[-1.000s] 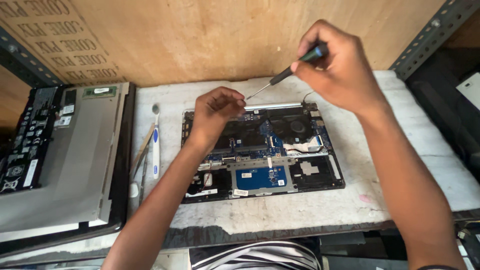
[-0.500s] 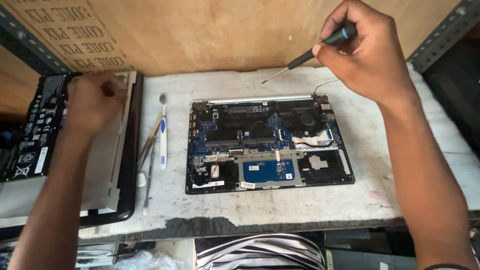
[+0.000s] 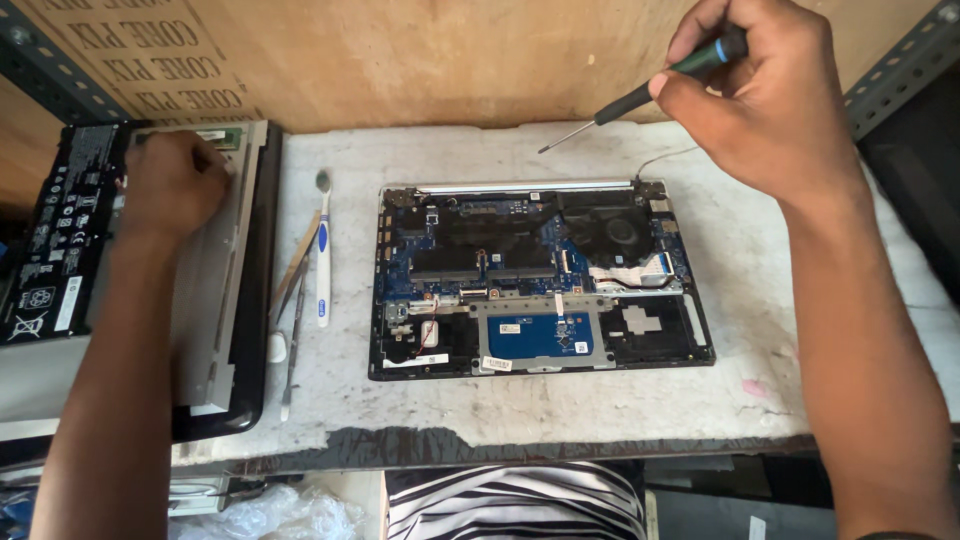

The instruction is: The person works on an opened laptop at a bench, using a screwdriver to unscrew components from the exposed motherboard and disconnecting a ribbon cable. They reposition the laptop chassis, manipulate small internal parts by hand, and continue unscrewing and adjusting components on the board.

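a: one laptop (image 3: 540, 285) lies open-bellied in the middle of the bench (image 3: 620, 400), cover off: blue board, dark fan at upper right, blue pad plate near the front edge.

b: and the hands?

a: right hand (image 3: 765, 105) is above its far right corner, fingers wrapped tight round a screwdriver (image 3: 640, 95), tip pointing left, clear of the board. left hand (image 3: 175, 185) rests on the grey panel (image 3: 215, 290) at the far left, fingers curled down; whether it grips anything, i can't tell.

b: any change?

a: a second ago the left hand was on the laptop; now it's well apart from it.
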The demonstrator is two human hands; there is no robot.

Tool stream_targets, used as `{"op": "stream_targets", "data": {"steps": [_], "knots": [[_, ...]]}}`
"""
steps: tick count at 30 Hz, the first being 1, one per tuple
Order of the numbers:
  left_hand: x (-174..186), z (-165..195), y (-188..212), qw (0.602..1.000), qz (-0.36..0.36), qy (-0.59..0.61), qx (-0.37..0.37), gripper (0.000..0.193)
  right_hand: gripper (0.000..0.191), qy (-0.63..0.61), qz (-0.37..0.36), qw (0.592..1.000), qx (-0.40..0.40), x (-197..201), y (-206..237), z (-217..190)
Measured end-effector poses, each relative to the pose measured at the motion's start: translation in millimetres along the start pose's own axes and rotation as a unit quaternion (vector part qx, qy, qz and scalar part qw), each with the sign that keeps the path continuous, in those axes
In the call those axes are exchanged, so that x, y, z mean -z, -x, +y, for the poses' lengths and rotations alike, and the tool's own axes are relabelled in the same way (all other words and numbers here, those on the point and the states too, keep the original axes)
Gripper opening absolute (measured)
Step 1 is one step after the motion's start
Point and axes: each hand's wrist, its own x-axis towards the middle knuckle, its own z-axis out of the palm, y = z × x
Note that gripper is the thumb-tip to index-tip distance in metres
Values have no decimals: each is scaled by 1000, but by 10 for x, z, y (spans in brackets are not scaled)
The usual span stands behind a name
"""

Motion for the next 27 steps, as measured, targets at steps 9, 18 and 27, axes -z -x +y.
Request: {"op": "stream_targets", "data": {"steps": [9, 18, 27], "knots": [[121, -81, 158, 998, 16, 10, -61, 14, 19, -2, -1, 1000, 20, -3, 3, 47], [29, -36, 151, 1000, -25, -10, 10, 19, 20, -30, -8, 999, 14, -15, -6, 77], [39, -1, 116, 1000, -14, -11, 8, 20, 20, -22, -11, 999, 30, -3, 4, 62]]}}
